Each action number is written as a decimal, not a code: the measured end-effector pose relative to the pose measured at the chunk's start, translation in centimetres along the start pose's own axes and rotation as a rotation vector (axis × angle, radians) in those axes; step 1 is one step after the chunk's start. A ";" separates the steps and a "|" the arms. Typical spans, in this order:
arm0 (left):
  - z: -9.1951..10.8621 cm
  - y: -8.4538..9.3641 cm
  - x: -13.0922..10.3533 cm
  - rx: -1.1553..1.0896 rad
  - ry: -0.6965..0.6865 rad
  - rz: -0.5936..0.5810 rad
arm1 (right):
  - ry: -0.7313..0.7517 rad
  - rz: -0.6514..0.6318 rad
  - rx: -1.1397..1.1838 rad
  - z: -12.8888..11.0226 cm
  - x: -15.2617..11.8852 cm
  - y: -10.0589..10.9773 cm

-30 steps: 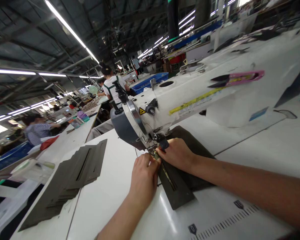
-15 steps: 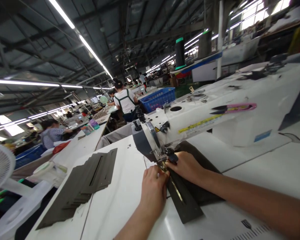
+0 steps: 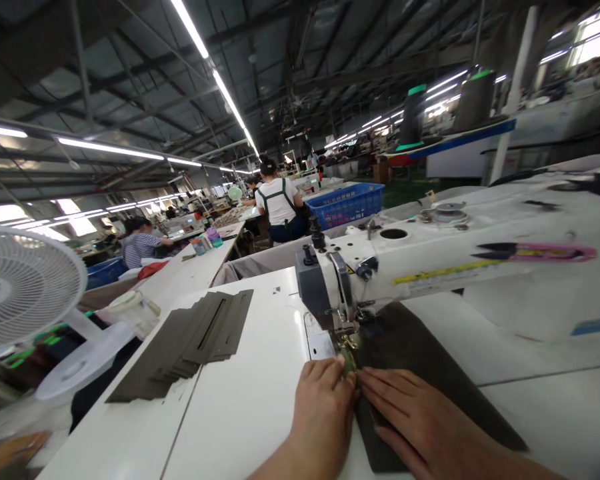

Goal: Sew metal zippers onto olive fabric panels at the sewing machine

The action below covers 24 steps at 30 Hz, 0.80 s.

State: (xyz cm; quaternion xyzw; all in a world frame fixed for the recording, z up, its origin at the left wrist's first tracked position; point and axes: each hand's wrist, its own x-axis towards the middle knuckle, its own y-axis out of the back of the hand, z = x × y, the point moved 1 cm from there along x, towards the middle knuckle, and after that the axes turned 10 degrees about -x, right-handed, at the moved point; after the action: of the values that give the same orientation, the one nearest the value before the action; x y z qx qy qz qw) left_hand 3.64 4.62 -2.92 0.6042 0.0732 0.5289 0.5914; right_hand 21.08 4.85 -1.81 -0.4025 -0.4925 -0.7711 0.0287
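Note:
A brown-grey fabric panel [image 3: 420, 353] lies on the white sewing table, partly under the needle area of the sewing machine [image 3: 325, 287]. A zipper [image 3: 349, 353] with gold-coloured teeth runs from the presser foot [image 3: 347, 328] toward me along the panel's left part. My left hand [image 3: 325, 410] is closed at the zipper's left edge, just in front of the foot, fingers bent and pressed together on it. My right hand [image 3: 415, 413] lies flat on the fabric right of the zipper, fingers stretched out, hiding part of the panel.
Overlapping grey fabric pieces [image 3: 190, 347] lie on the left of the table. Beyond them stands a white fan [image 3: 30, 293]. Pink thread snips [image 3: 545, 251] rest on the machine arm. Farther off are a blue crate [image 3: 347, 205] and co-workers, one in a white shirt [image 3: 280, 200].
My right hand has moved from beside the presser foot back toward me and flattened onto the fabric. My left hand stays at the zipper. The view has swung left.

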 end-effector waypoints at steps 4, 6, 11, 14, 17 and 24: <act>0.0 0.0 0.0 0.035 -0.025 0.014 | 0.027 -0.037 -0.042 0.2 0.0 0.1; -0.1 0.0 0.1 0.037 -0.034 0.004 | 0.022 -0.055 -0.039 0.3 0.0 -0.2; -0.5 -0.1 0.6 0.006 -0.003 -0.040 | 0.004 -0.078 -0.028 0.5 0.3 0.0; -0.4 0.6 0.6 -0.021 0.041 -0.121 | 0.067 -0.117 -0.041 0.7 0.2 0.7; 0.2 2.2 0.0 -0.094 0.022 -0.282 | 0.106 -0.061 -0.057 0.6 -0.4 1.0; 1.0 2.9 -1.5 -0.092 -0.141 -0.276 | 0.167 0.106 -0.068 -0.1 -1.4 0.1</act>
State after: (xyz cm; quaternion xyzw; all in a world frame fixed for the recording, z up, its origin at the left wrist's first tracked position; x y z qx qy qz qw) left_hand 2.14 2.01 -1.18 0.5962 0.0896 0.4015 0.6894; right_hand 21.99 4.21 -2.73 -0.3632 -0.4400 -0.8156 0.0966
